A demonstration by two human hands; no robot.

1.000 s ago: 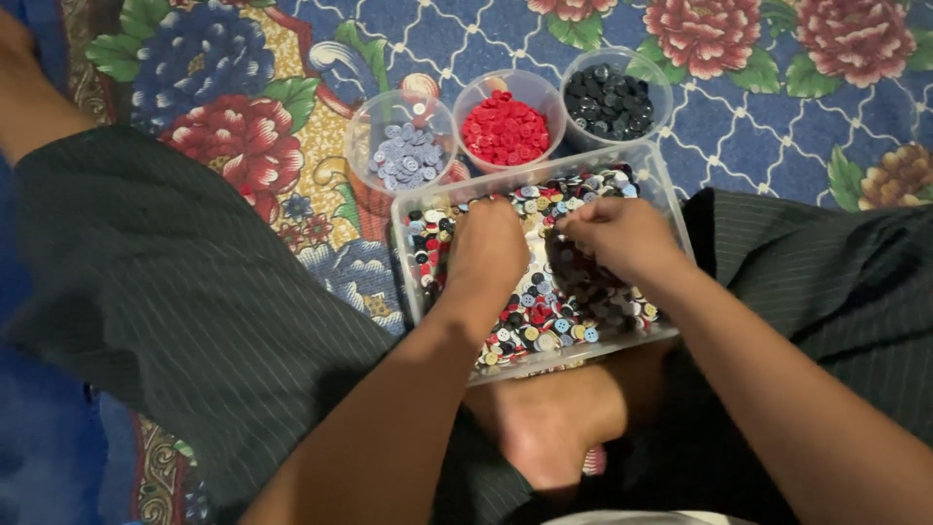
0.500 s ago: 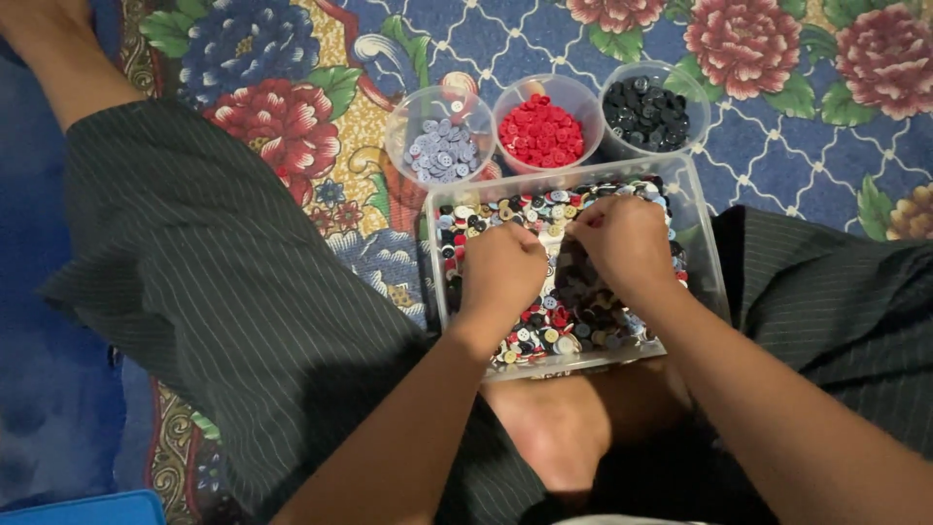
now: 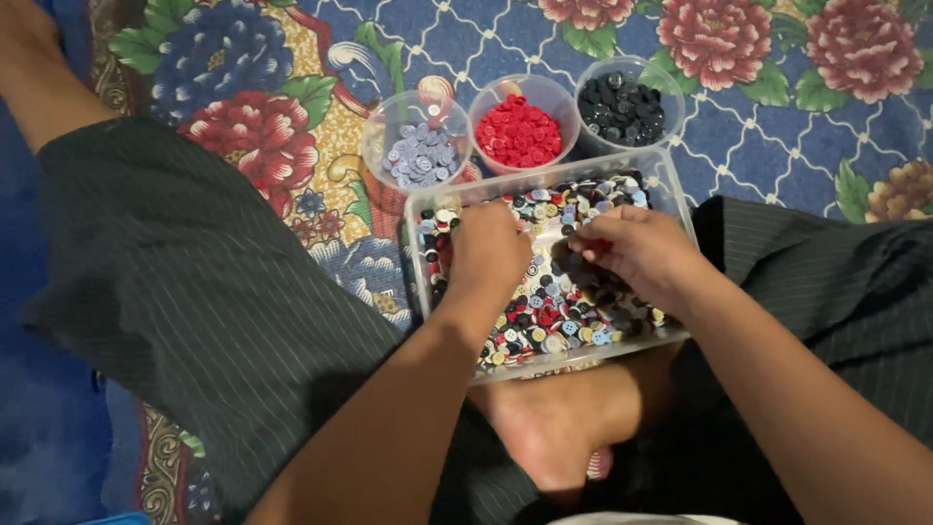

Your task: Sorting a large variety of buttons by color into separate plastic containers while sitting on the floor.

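**Two hands working in a tray of mixed buttons**

While the person is sitting cross-legged on the flowered blue rug, both hands are reaching down into the clear rectangular plastic tray full of mixed coloured buttons. The left hand is lying knuckles-up over the left half of the heap, its fingers curling down into the buttons; whether they are gripping any I cannot tell. The right hand is resting over the right half, its fingertips pinching together at something small and reddish. Just beyond the far edge of the tray, three round clear cups are standing in a row: pale lilac buttons on the left, red buttons in the middle, black buttons on the right.
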